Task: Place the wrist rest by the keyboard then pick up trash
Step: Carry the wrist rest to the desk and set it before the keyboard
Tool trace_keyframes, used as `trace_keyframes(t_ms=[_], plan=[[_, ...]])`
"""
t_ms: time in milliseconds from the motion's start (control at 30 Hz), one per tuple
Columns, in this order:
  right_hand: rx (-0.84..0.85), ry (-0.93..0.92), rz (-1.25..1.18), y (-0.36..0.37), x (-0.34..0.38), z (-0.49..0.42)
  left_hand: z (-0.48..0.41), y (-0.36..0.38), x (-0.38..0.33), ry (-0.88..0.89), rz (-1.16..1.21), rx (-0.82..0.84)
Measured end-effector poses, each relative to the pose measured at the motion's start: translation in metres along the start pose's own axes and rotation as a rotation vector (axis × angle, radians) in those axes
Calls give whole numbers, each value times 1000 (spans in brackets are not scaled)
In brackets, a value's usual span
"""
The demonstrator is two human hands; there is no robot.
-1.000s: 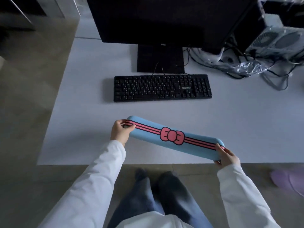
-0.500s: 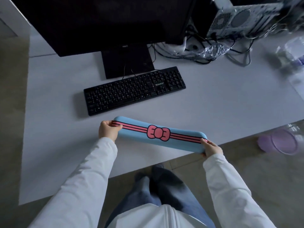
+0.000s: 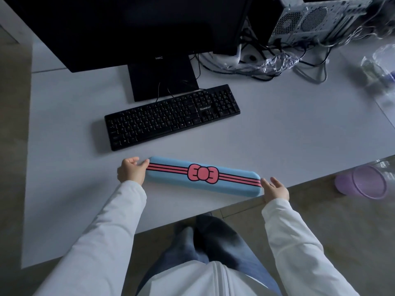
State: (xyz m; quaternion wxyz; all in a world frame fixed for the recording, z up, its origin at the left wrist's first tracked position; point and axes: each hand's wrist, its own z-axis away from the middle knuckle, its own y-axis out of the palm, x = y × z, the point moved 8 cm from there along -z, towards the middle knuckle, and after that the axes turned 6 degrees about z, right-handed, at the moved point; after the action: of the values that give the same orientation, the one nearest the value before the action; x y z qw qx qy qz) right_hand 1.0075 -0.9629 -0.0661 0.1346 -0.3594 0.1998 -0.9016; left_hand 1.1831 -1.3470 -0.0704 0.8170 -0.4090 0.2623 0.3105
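Observation:
A long blue wrist rest (image 3: 215, 184) with pink stripes and a pink bow lies flat on the white desk (image 3: 299, 129), a short way in front of the black keyboard (image 3: 171, 116) and at an angle to it. My left hand (image 3: 131, 171) pinches its left end with thumb and fingertips. Against the right end, at the desk's front edge, rests my right hand (image 3: 275, 190) with fingers spread and only its thumb side touching. Crumpled clear plastic wrap (image 3: 277, 63) lies among the cables behind the keyboard. A blurred clear plastic bag (image 3: 380, 69) sits at the far right.
A black monitor (image 3: 128, 28) on its stand rises behind the keyboard. A computer case (image 3: 310, 20) and tangled cables (image 3: 310, 69) fill the back right. On the floor to the right of the desk stands a purple bin (image 3: 367, 182) with a clear liner. My legs are below the desk edge.
The wrist rest has come down from a tilted hold onto the desk. My right hand's fingers have opened off its end. The view has swung, showing more of the desk's right side.

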Motion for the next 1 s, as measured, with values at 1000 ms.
trace_keyframes(t_ms=[1000], plan=[[73,9,1,22,22,-3,10,6,31,-96,224,182]])
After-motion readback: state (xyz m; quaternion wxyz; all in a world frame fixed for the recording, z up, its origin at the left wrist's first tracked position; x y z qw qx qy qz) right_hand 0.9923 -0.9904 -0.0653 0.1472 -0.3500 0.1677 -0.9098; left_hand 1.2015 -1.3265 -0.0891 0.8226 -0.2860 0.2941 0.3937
